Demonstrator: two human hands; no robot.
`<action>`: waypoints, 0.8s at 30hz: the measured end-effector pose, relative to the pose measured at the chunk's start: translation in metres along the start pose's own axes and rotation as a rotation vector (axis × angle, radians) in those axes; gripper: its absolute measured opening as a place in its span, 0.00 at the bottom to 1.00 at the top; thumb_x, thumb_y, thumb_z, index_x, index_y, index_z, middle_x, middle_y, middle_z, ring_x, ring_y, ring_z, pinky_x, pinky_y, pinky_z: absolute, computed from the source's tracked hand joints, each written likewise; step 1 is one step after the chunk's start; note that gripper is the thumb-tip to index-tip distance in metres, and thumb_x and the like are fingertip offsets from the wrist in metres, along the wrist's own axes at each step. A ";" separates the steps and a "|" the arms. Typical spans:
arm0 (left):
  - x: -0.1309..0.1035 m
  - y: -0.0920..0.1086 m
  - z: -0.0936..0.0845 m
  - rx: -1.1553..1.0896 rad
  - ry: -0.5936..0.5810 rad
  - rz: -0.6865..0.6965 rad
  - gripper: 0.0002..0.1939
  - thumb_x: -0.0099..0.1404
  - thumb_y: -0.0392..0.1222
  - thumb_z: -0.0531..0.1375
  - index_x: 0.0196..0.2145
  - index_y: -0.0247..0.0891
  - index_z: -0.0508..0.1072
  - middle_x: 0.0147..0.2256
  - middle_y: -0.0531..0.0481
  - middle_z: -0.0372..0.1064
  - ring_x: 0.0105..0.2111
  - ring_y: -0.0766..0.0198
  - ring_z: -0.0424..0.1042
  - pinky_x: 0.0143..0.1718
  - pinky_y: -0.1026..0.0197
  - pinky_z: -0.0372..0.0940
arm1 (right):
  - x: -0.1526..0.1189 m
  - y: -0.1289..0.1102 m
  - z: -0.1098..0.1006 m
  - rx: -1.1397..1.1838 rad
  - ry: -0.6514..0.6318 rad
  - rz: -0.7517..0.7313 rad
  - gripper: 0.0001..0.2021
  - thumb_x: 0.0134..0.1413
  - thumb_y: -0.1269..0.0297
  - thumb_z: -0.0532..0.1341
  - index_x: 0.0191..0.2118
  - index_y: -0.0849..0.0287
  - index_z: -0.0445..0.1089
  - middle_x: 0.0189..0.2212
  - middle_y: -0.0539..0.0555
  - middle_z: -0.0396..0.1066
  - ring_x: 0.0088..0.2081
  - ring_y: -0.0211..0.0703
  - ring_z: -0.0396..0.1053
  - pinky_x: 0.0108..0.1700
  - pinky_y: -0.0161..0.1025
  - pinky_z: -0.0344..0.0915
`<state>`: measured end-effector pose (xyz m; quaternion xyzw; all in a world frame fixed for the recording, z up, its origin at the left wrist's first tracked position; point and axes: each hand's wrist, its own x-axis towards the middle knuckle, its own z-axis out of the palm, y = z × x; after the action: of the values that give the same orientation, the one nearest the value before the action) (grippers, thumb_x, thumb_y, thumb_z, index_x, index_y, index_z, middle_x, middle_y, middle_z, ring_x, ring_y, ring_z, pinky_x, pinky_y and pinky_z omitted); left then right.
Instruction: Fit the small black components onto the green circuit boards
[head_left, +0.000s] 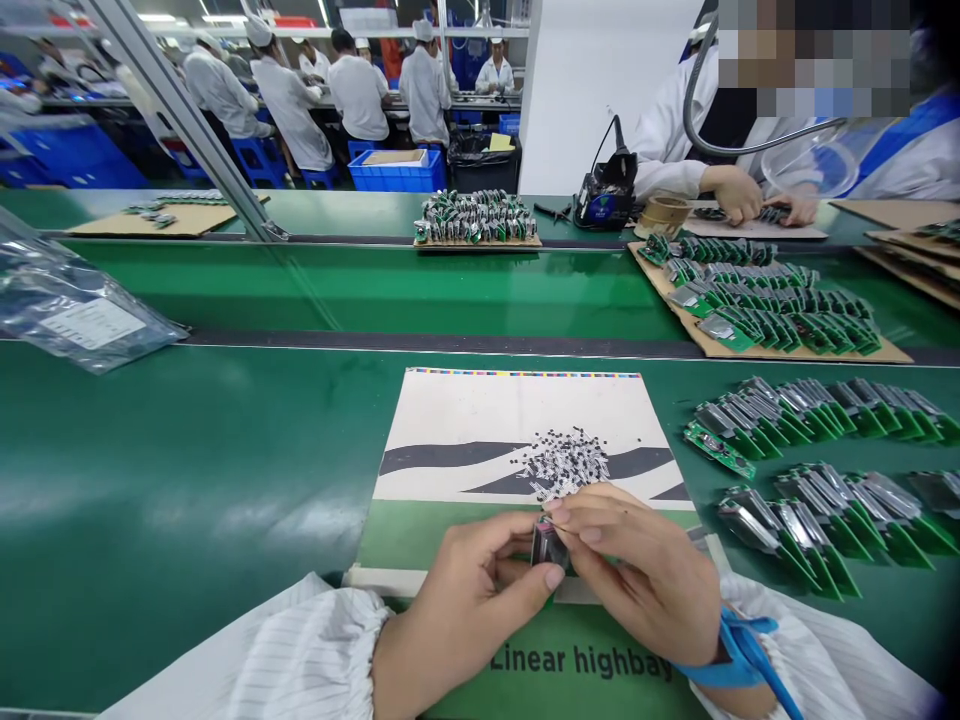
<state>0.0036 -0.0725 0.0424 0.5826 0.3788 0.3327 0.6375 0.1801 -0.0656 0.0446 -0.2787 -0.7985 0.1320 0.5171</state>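
- The left hand [469, 610] is clamped on a small part [550, 548], thumb against fingers, at the centre of the clock and low over a printed sheet [397, 535].
- The fingertips of the right hand [645, 565] are drawn together at the part's top edge, close beside the left fingers; whether they grip anything there, I cannot tell.
- The part could slip or twist, since it is small and the left hand seems to hold it by its sides alone.
- The pile of tiny bits [566, 462] lies just beyond the right fingers, at 12 o'clock; a brush of the knuckles might scatter it, as the bits look loose and light.
- The rows of boards [814, 420] lean on one another between 2 and 3 o'clock; a swing of the right sleeve [810, 640] could topple them.
- The cord of the blue wrist strap [739, 650], at 4 o'clock, could snag, and it is cut off by the lower edge.
- Most of the part is covered by fingers, so its underside is hidden.
- The bits are too small to make out singly.
- Glare hides what the plastic bag [75, 300] at 10 o'clock holds; the left edge cuts it.
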 end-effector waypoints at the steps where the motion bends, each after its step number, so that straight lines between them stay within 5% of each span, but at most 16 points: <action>1: 0.000 0.000 0.000 0.001 0.000 0.000 0.15 0.63 0.39 0.59 0.48 0.41 0.74 0.37 0.47 0.75 0.33 0.62 0.73 0.33 0.63 0.69 | 0.000 0.000 0.000 -0.001 -0.003 0.001 0.18 0.54 0.85 0.56 0.48 0.60 0.62 0.34 0.56 0.75 0.44 0.41 0.73 0.48 0.43 0.71; 10: 0.001 0.003 0.000 0.035 0.016 0.016 0.13 0.62 0.37 0.60 0.45 0.38 0.75 0.32 0.49 0.73 0.25 0.68 0.69 0.25 0.69 0.65 | 0.000 -0.002 0.000 0.009 -0.007 0.040 0.17 0.54 0.85 0.57 0.47 0.60 0.63 0.33 0.55 0.74 0.41 0.44 0.74 0.44 0.44 0.72; 24: 0.001 0.001 -0.002 0.070 0.010 0.031 0.13 0.63 0.37 0.59 0.47 0.40 0.74 0.35 0.49 0.75 0.32 0.65 0.75 0.32 0.67 0.71 | -0.007 -0.003 0.009 0.166 0.069 0.257 0.23 0.53 0.82 0.58 0.52 0.52 0.62 0.40 0.55 0.73 0.44 0.47 0.72 0.43 0.47 0.73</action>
<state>0.0025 -0.0702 0.0437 0.6086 0.3847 0.3320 0.6094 0.1736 -0.0721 0.0370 -0.3393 -0.7245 0.2528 0.5441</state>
